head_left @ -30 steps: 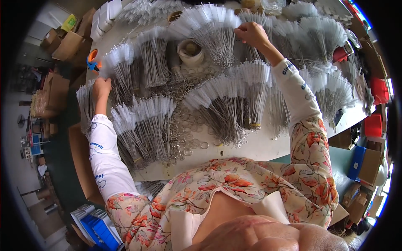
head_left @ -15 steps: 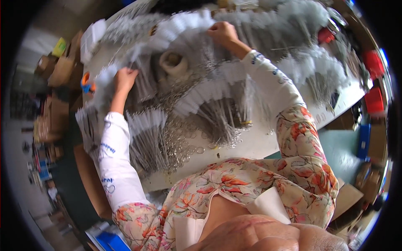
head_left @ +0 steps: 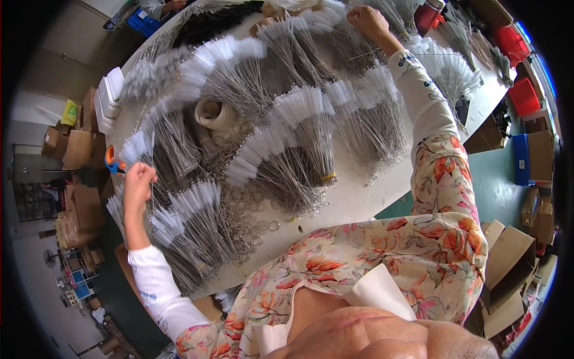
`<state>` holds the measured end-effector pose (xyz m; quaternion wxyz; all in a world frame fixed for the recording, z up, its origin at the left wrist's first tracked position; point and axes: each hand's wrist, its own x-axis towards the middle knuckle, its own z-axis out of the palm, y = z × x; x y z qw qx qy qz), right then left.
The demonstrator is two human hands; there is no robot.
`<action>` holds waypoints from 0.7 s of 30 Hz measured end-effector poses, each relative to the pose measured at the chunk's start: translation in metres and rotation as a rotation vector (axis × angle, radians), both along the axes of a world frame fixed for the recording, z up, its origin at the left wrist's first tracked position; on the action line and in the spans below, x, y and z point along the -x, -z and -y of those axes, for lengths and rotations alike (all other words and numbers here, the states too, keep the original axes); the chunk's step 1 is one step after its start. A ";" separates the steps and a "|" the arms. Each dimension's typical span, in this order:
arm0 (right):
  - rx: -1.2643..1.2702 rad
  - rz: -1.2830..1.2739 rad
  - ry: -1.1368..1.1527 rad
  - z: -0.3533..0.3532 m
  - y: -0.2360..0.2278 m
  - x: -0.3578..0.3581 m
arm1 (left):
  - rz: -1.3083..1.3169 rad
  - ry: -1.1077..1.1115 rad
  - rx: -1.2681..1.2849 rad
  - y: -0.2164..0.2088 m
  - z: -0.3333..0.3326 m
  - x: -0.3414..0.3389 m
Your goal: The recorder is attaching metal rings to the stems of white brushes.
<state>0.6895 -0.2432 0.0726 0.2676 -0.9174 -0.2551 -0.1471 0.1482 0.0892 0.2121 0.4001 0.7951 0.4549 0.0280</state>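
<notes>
Bundles of thin wire brushes with white bristle heads and bare wire stems cover the table (head_left: 365,200). My left hand (head_left: 139,182) is closed at the table's left side, beside a small brush bundle (head_left: 137,146). A thin dark line rises by its fingers, but what they pinch is too fine to make out. Far to the right, my right hand (head_left: 368,24) is closed above the brushes at the back; anything inside its fingers is hidden. Between my arms lie a fanned brush bundle (head_left: 269,158) and another brush bundle (head_left: 308,113) with a yellow band round its stems.
Loose metal rings (head_left: 254,230) lie near the front. A cream hollow roll (head_left: 212,113) stands among the brushes. An orange-and-blue tool (head_left: 113,160) is at the left edge, a red flask (head_left: 427,15) at the back right. Another person's hand (head_left: 174,6) shows beyond the table.
My left hand has moved left and nearer to me. My right hand has gone farther right and away. The view has shifted, and both hands stay closed.
</notes>
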 end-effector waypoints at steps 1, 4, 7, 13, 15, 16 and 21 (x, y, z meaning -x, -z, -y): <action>0.024 0.011 -0.038 0.007 0.009 -0.002 | 0.072 -0.001 -0.033 -0.004 0.015 0.005; 0.071 -0.006 -0.059 -0.001 0.011 0.007 | 0.185 -0.056 -0.088 -0.018 0.052 0.029; 0.120 -0.038 -0.033 -0.014 0.014 0.009 | 0.276 -0.115 -0.072 -0.025 0.086 0.051; -0.079 -0.022 0.116 -0.015 -0.008 0.013 | 0.514 -0.195 0.115 -0.007 0.138 0.093; -0.089 0.124 0.204 -0.018 -0.045 0.005 | 0.664 -0.265 0.146 0.004 0.145 0.107; -0.322 0.317 0.061 -0.021 -0.073 0.020 | 0.691 -0.270 0.097 0.007 0.152 0.112; -0.959 -0.576 -0.648 -0.064 -0.050 0.023 | 0.780 -0.283 0.156 0.016 0.175 0.114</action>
